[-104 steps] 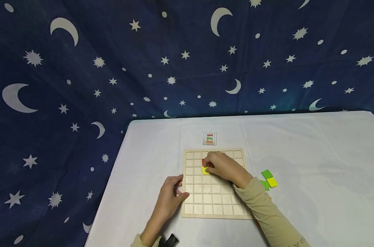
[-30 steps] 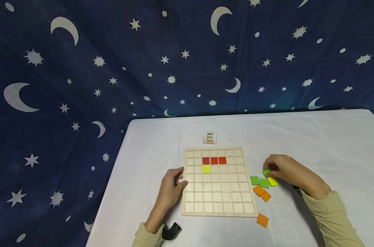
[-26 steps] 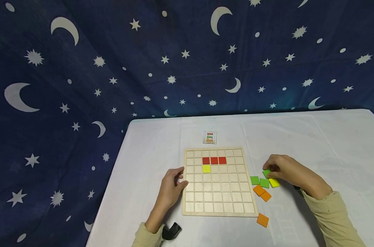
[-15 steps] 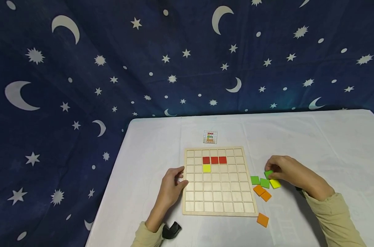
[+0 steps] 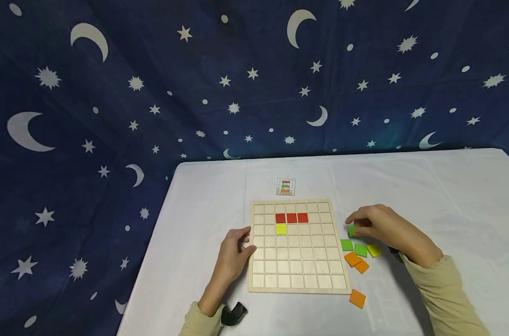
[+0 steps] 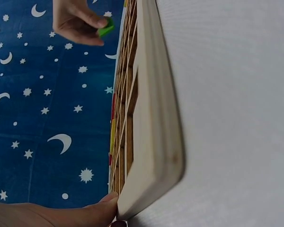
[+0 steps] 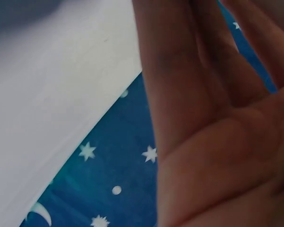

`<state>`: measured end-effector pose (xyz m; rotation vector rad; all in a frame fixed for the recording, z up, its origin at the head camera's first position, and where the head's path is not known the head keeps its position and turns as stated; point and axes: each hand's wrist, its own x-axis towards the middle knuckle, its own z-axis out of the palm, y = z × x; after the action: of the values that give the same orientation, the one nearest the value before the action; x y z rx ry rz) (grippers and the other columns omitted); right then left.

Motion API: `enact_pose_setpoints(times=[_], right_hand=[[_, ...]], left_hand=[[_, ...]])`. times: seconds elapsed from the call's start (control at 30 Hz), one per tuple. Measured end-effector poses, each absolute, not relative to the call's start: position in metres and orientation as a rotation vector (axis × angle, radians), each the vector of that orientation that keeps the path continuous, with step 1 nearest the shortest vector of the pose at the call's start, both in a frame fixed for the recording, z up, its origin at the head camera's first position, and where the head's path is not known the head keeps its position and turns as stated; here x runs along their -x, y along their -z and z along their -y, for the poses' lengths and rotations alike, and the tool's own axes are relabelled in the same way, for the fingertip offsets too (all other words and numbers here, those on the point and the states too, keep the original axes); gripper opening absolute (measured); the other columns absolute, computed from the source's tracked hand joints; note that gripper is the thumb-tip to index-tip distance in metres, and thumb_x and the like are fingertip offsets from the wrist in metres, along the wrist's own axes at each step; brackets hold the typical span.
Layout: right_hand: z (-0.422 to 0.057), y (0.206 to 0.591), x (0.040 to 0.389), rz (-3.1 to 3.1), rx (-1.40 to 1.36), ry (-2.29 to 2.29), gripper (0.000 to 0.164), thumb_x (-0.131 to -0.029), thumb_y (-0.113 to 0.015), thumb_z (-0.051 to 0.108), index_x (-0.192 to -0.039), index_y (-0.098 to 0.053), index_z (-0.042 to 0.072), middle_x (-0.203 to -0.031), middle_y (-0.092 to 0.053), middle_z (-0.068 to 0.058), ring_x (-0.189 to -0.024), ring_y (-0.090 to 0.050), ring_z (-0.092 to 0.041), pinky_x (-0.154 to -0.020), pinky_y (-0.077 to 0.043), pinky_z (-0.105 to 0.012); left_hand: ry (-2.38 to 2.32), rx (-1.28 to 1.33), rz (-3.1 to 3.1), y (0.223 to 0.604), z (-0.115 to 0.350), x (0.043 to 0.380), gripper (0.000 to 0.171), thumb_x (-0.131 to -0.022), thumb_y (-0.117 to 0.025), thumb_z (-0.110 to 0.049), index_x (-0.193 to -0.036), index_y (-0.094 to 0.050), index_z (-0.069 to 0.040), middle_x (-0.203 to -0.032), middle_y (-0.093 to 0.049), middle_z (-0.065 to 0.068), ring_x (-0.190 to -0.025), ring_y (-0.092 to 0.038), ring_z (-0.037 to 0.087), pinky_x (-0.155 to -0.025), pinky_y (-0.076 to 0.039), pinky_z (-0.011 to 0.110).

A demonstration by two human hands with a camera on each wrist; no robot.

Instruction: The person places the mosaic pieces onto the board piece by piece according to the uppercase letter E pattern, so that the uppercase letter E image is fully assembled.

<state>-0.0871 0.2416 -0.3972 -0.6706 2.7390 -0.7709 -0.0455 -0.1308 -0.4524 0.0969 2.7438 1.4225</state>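
Note:
A square wooden grid board [image 5: 289, 267] lies on the table, with a row of red tiles [image 5: 291, 218] and one yellow tile [image 5: 281, 229] set in its cells. At its left edge, my left hand [image 5: 231, 256] holds the rim between thumb and fingers. My right hand [image 5: 384, 231], right of the board, pinches a green tile [image 5: 352, 231] between thumb and fingers; the left wrist view shows this green tile [image 6: 105, 28] raised past the board's far side. Only the palm and some fingers of the right hand [image 7: 217, 137] fill the right wrist view, the tile hidden.
Beside the board's right edge lie two green tiles [image 5: 347, 245], a loose yellow tile [image 5: 374, 250] and orange tiles [image 5: 357, 298]. A small printed pattern card [image 5: 285, 186] lies behind the board. A dark blue curtain [image 5: 220, 84] with moons and stars hangs behind the white table [image 5: 426, 200].
My right hand has gone from the yellow tile on the board to the loose pile, gripped a green tile there and moved it left and up. The left hand stays at the board's edge.

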Motion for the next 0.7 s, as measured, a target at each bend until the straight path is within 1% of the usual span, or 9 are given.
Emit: enact_pose_setpoints(times=[0.1, 0.2, 0.4, 0.53, 0.7], right_hand=[[-0.231, 0.396, 0.090, -2.765, 0.705, 0.767, 0.019, -0.080, -0.079, 0.006, -0.099, -0.077, 0.005, -0.088, -0.070, 0.005, -0.073, -0.056, -0.002, -0.064, -0.050, -0.023], [-0.221, 0.396, 0.092, -2.777, 0.723, 0.778, 0.017, -0.080, -0.079, 0.005, -0.098, -0.076, 0.006, -0.088, -0.070, 0.004, -0.073, -0.056, -0.004, -0.064, -0.051, -0.023], [-0.199, 0.396, 0.096, -2.767, 0.737, 0.839, 0.011, -0.082, -0.079, 0.006, -0.091, -0.074, 0.010, -0.082, -0.069, 0.007, -0.070, -0.056, -0.003, -0.063, -0.050, -0.024], [-0.187, 0.394, 0.099, -2.751, 0.728, 0.867, 0.010, -0.081, -0.080, 0.007, -0.088, -0.074, 0.013, -0.078, -0.068, 0.009, -0.069, -0.056, -0.003, -0.064, -0.050, -0.024], [-0.175, 0.394, 0.101, -2.701, 0.721, 0.923, 0.009, -0.082, -0.080, 0.008, -0.088, -0.075, 0.011, -0.079, -0.069, 0.008, -0.069, -0.057, -0.004, -0.065, -0.050, -0.024]], left_hand=[[-1.425, -0.093, -2.740, 0.453, 0.131, 0.045, 0.048, -0.085, -0.074, 0.002, -0.131, -0.059, 0.006, -0.110, -0.060, 0.013, -0.087, -0.054, 0.017, -0.070, -0.047, 0.020], [-1.426, -0.101, -2.739, 0.453, 0.131, 0.045, 0.048, -0.085, -0.074, 0.002, -0.131, -0.059, 0.006, -0.110, -0.060, 0.013, -0.087, -0.054, 0.018, -0.070, -0.047, 0.020], [-1.409, -0.100, -2.737, 0.452, 0.131, 0.045, 0.048, -0.086, -0.073, 0.002, -0.132, -0.058, 0.006, -0.109, -0.059, 0.012, -0.087, -0.053, 0.017, -0.071, -0.048, 0.020], [-1.408, -0.064, -2.727, 0.450, 0.130, 0.045, 0.050, -0.085, -0.074, 0.002, -0.132, -0.058, 0.005, -0.109, -0.058, 0.010, -0.087, -0.053, 0.016, -0.071, -0.048, 0.020], [-1.414, -0.069, -2.723, 0.450, 0.129, 0.045, 0.050, -0.085, -0.074, 0.003, -0.132, -0.058, 0.006, -0.112, -0.059, 0.012, -0.090, -0.054, 0.016, -0.071, -0.049, 0.020]])
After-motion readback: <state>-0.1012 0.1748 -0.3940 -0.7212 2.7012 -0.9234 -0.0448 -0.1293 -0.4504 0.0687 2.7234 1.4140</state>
